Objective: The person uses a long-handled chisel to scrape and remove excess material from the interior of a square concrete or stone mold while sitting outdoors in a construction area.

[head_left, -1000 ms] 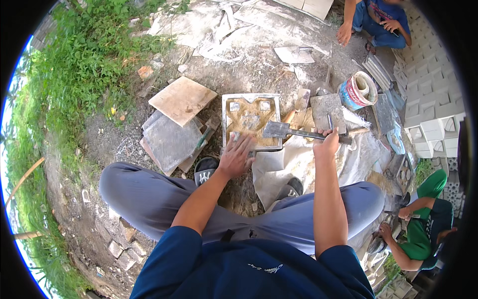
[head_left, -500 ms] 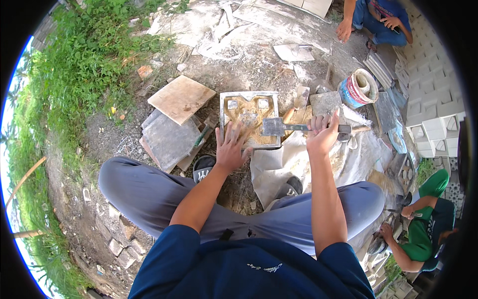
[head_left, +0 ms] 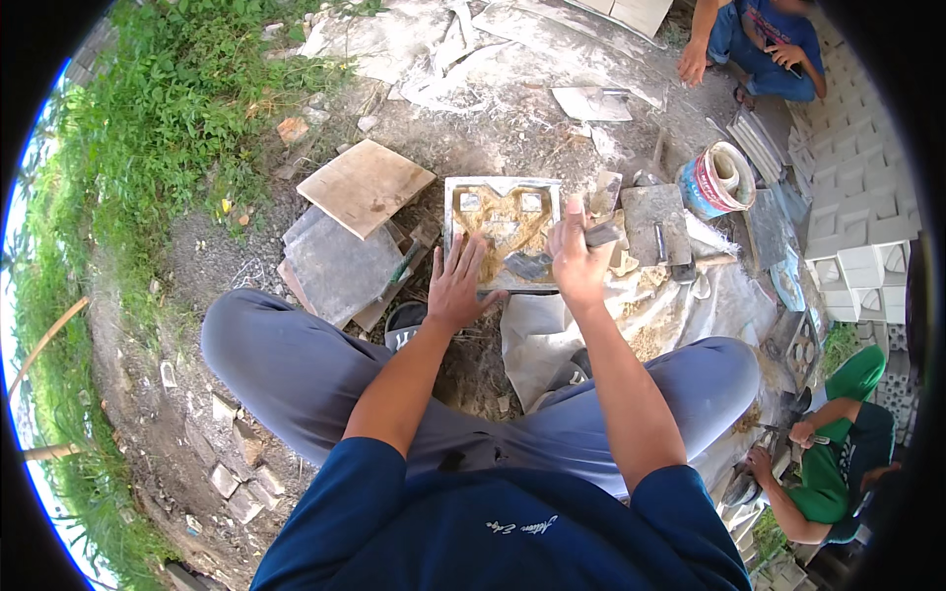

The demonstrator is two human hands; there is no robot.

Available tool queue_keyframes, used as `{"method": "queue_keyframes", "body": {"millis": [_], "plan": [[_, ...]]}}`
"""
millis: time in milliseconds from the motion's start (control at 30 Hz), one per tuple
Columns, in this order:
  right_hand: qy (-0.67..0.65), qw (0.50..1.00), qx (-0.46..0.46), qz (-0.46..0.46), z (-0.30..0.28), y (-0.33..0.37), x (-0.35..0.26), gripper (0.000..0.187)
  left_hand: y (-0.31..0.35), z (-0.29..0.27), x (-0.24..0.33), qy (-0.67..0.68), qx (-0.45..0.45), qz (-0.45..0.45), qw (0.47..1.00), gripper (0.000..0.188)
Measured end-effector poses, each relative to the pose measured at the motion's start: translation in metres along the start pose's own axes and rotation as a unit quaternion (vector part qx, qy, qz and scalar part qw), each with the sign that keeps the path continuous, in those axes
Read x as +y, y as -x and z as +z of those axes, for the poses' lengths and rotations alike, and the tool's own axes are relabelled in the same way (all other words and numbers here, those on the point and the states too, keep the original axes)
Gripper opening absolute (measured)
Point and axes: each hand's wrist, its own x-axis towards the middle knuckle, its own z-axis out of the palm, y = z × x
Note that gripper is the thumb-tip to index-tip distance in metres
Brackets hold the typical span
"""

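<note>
Between my knees lies a square mould with a pale rim (head_left: 449, 212), filled with tan sandy material (head_left: 498, 229) around a V-shaped ridge and small square blocks. My left hand (head_left: 456, 288) rests with its fingers spread over the mould's lower left side, holding nothing. My right hand (head_left: 579, 258), at the mould's right rim, is closed around the handle of a flat-bladed scraper. The scraper's grey blade (head_left: 528, 265) is tilted against the material in the lower right part, and its handle end sticks out to the right of my fist.
On the left, a tan square board (head_left: 366, 187) leans over a grey slab (head_left: 340, 264). A dark square plate (head_left: 654, 223) and a bucket (head_left: 717, 182) stand right, beyond a pale sheet (head_left: 537, 335). Two people crouch at the right, near stacked pale blocks (head_left: 867, 261).
My right hand has moved left to the mould's rim, and the scraper has gone from lying nearly level to tilted, its blade lower in the mould. My left hand stays at the left side.
</note>
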Motion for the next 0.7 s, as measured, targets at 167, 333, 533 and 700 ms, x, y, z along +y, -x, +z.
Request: {"method": "queue_keyframes", "body": {"millis": [167,333,533,700], "plan": [[0.131,0.99,-0.026,-0.053,0.02,0.006,-0.002,0.042,0.001,-0.001,-0.004,0.011,-0.011,-0.022,1.0,0.107],[0.215,0.974,-0.03,-0.069,0.022,0.001,0.011,0.038,-0.001,-0.003,-0.003,0.018,-0.001,-0.025,1.0,0.109],[0.122,0.989,-0.065,-0.06,0.034,-0.008,-0.007,0.04,0.001,-0.001,-0.007,0.029,0.013,-0.027,0.999,0.114],[0.333,0.941,-0.047,-0.048,0.01,-0.014,0.033,0.048,-0.006,0.0,0.0,0.04,0.013,-0.035,0.999,0.118]]}}
